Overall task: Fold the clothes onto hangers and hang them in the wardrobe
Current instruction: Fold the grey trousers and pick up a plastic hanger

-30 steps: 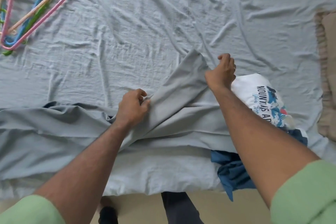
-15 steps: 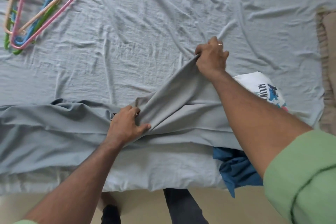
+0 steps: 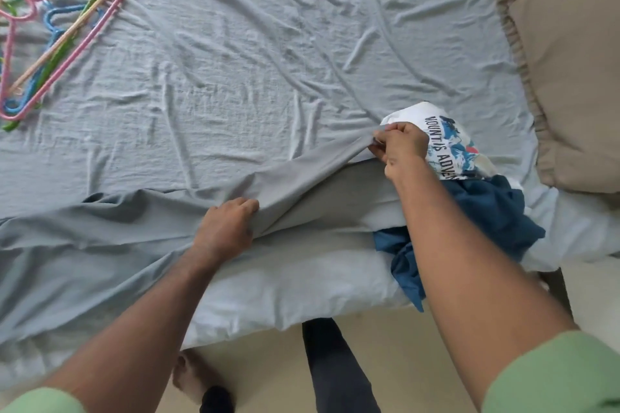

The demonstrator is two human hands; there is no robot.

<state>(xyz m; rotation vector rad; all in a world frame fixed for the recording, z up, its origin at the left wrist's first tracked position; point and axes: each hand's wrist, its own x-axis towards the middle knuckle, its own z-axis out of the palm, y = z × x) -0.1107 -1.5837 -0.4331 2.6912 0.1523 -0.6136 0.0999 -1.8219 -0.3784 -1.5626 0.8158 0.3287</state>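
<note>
Right hand [image 3: 401,144]: was out over the sheet half a second ago; now drawn right and nearer, against the white printed shirt [image 3: 446,141], pinching the grey garment [image 3: 288,184] edge.
Grey garment: raised fold now stretches lower and longer between both hands.
Left hand [image 3: 226,228]: shifted slightly rightward, gripping the fold.

Soft, even daylight, faint shadows, slight blur, wide-angle bending at edges.
</note>
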